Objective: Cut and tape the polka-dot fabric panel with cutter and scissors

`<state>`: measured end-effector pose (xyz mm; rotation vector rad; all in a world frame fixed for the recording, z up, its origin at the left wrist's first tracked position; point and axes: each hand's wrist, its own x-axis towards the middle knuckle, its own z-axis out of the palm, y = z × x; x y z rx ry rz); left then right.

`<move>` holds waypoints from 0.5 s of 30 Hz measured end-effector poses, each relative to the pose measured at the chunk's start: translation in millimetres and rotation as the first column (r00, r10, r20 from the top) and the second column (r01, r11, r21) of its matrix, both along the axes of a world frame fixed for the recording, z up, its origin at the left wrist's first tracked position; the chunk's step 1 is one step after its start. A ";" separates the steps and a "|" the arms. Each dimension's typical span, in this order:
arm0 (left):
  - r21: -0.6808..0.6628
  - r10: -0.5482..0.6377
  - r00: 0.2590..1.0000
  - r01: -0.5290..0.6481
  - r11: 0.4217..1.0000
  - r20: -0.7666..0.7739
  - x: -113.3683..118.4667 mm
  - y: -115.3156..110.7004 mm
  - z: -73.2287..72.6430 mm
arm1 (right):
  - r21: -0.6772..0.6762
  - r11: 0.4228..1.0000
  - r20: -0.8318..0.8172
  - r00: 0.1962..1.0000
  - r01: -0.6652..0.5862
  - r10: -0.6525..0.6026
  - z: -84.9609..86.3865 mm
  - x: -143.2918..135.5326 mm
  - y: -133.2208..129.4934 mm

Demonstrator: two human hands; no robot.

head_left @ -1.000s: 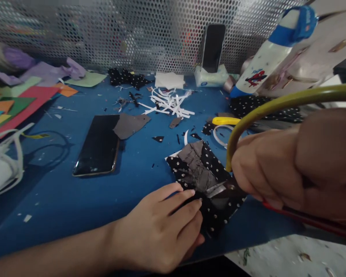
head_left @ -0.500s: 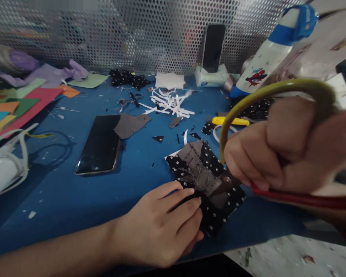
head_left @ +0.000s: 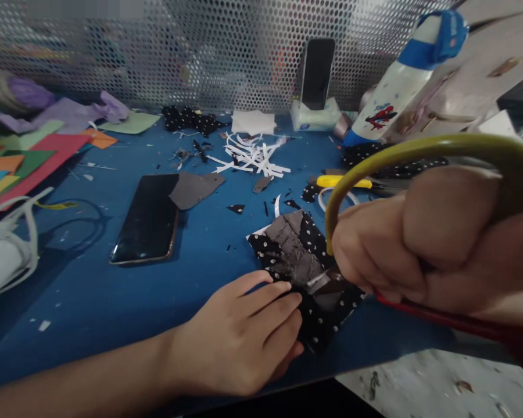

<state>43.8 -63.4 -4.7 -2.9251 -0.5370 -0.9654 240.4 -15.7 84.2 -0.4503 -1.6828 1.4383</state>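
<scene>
A black fabric piece (head_left: 320,328) with white dots lies near the front edge of the table, a crumpled grey patch (head_left: 292,238) across its middle. At its left edge, my left hand (head_left: 248,334) is closed on it, fingers on top and the thumb lower down. My right hand (head_left: 387,249) is wrapped round a pair of scissors (head_left: 392,152) with a yellow-green handle loop and a red one below. Their metal blades reach down over the grey patch; the tips are hard to make out.
A black phone (head_left: 146,217) with a grey scrap (head_left: 196,190) on its corner lies to the left. White paper strips (head_left: 257,154), a yellow cutter (head_left: 344,182), a bottle (head_left: 392,87) and a propped phone (head_left: 317,72) stand or lie behind. Coloured paper (head_left: 39,157) and a white cable (head_left: 32,232) are at the left.
My right hand and the scissors have come slightly lower and nearer, with the handle loop tilting. My left hand stays on the fabric piece. The whole view has shifted a little.
</scene>
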 end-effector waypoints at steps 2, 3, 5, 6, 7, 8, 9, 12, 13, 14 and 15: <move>0.002 -0.005 1.000 0.005 1.000 0.001 -0.1 0.1 -0.3 | 0.044 0.998 -0.006 0.999 -0.037 0.037 3.3 1.6 2.2; 0.002 -0.007 1.000 0.007 1.000 0.004 -0.3 0.1 -0.4 | 0.063 0.997 -0.014 0.999 -0.038 0.039 4.0 1.5 2.3; 0.004 -0.011 1.000 0.011 1.000 0.010 -0.8 0.0 -0.2 | 0.055 0.998 -0.023 1.000 -0.006 0.007 3.1 -0.5 0.3; 0.004 -0.011 1.000 0.011 1.000 0.010 -1.1 -0.1 -0.1 | 0.050 0.998 -0.047 0.999 0.028 -0.026 1.8 -2.1 -1.5; 0.003 -0.010 1.000 0.010 1.000 0.010 -1.3 -0.3 0.1 | 0.047 0.997 -0.079 0.995 0.062 -0.058 0.3 -3.9 -3.4; -0.001 -0.008 1.000 0.008 1.000 0.010 -1.4 -0.5 0.3 | 0.041 0.994 -0.114 0.989 0.104 -0.099 -1.0 -5.5 -5.1; -0.003 -0.008 1.000 0.008 1.000 0.010 -1.4 -0.7 0.4 | 0.040 0.992 -0.131 0.985 0.120 -0.114 -1.7 -6.9 -6.4; -0.006 0.001 1.000 -0.001 1.000 0.008 -0.7 -1.2 0.0 | 0.059 0.995 -0.097 0.993 0.075 -0.069 0.0 -9.2 -7.4; -0.005 0.003 1.000 -0.003 1.000 0.006 -0.5 -1.2 -0.3 | 0.057 0.995 -0.076 0.994 0.078 -0.073 1.5 -9.6 -7.2; -0.004 0.006 1.000 -0.006 1.000 0.006 -0.4 -1.2 -0.5 | 0.051 0.994 -0.054 0.994 0.093 -0.091 2.9 -9.9 -7.0; -0.005 0.007 1.000 -0.007 1.000 0.005 -0.5 -1.1 -0.7 | 0.041 0.993 -0.045 0.993 0.115 -0.113 4.1 -10.2 -7.0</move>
